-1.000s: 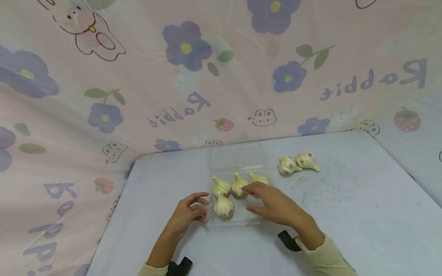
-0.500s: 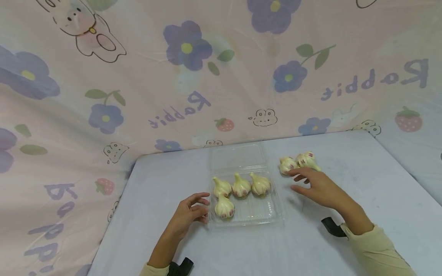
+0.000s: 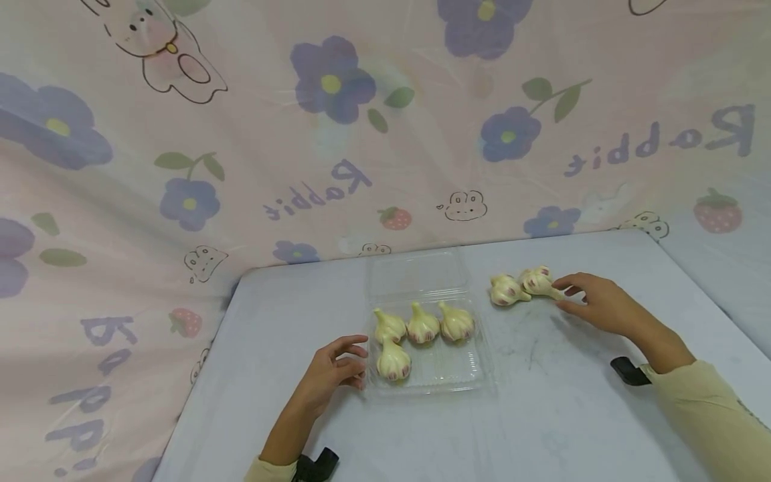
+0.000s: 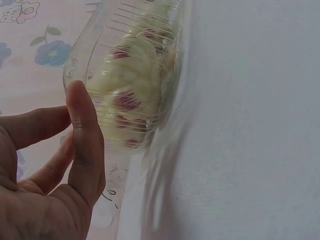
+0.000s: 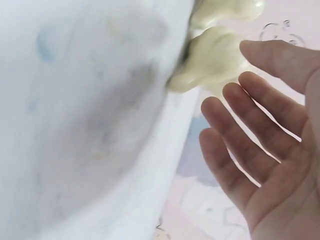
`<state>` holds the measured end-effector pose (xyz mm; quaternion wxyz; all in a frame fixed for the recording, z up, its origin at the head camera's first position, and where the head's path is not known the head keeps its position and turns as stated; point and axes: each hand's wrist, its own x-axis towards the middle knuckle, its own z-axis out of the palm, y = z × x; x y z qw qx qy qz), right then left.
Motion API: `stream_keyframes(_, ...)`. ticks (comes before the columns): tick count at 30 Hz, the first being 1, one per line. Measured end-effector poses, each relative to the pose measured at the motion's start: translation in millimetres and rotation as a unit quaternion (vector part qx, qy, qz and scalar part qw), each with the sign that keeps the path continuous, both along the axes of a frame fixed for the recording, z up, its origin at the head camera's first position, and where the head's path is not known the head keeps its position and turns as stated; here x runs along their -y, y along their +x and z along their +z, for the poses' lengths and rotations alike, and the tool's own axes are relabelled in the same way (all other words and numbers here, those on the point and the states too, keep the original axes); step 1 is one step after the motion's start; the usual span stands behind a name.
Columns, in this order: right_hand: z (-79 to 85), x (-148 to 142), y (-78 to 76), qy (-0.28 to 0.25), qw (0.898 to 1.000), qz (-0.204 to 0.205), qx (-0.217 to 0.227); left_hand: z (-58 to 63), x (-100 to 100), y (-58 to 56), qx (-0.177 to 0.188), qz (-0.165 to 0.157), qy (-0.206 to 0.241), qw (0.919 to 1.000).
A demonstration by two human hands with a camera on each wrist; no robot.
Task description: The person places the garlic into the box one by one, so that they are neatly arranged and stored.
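My left hand point(image 3: 332, 369) rests at the left edge of a clear plastic clamshell box point(image 3: 446, 383), fingers loosely bent. In the left wrist view a fingertip point(image 4: 80, 92) is right at the box's rim. Inside the box sit several cream garlic bulbs with purple marks: three in the back row, including the right one point(image 3: 458, 324), and one in front at left point(image 3: 394, 362). To the right of the box, two more lie side by side, a left garlic bulb point(image 3: 506, 290) and a right garlic bulb point(image 3: 536, 279). My right hand point(image 3: 602, 304) has its thumb and fingers apart, fingertips right by the right bulb's stem.
The box's lid point(image 3: 415, 273) lies folded back toward the rear of the white table point(image 3: 289, 314). Behind and at the sides hangs a printed cloth point(image 3: 253, 134) with flowers and rabbits.
My right hand has left the box's back right bulb and moved right, past the left loose bulb, to the stem of the right one. My left hand has stayed by the box.
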<state>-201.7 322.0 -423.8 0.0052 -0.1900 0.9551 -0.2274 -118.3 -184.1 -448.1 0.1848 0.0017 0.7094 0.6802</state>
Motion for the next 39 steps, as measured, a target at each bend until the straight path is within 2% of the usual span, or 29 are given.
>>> stream_keyframes(12,-16.6,-17,-26.0,0.051,0.998,-0.007,0.024,-1.9,-2,-0.9,0.005,0.002,0.008,1.0000)
stream_keyframes(20,-28.9,-14,-21.9,0.071,0.995,-0.070,0.031,0.1,-2,-1.2,0.001,0.001,0.008,1.0000)
stream_keyframes(31,-33.9,-7,-21.8,0.068,0.996,-0.055,-0.016,0.4,-2,-1.1,0.008,0.008,0.010,0.9999)
stream_keyframes(39,-35.0,-8,-19.4,0.065,0.995,-0.072,-0.015,0.5,-2,-1.1,0.010,0.007,0.011,0.9999)
